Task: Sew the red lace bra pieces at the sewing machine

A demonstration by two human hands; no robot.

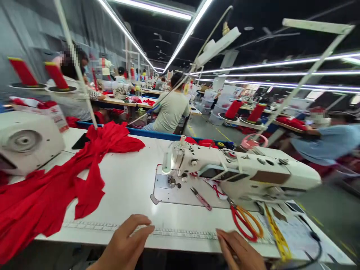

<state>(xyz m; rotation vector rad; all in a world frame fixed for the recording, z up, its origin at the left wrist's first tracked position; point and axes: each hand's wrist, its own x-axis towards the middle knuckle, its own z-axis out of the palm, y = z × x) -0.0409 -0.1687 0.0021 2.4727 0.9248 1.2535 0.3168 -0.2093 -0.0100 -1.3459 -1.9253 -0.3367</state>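
My left hand [126, 245] rests at the front edge of the white sewing table [132, 187], fingers stretched out and together, holding nothing. My right hand [239, 251] lies at the same edge further right, fingers extended flat, close to the red-handled scissors [243, 221]. A white sewing machine [239, 172] stands behind both hands, its needle end toward the left. Small pink thread snips [201, 198] lie on the machine's metal plate. Red fabric [56, 187] is piled over the left part of the table.
A second machine [28, 142] sits at far left. A yellow measuring tape [277, 234] and a black cable [315, 240] lie at right. Red thread cones [233, 109] stand behind. Other people sit working at tables beyond; an aisle runs right.
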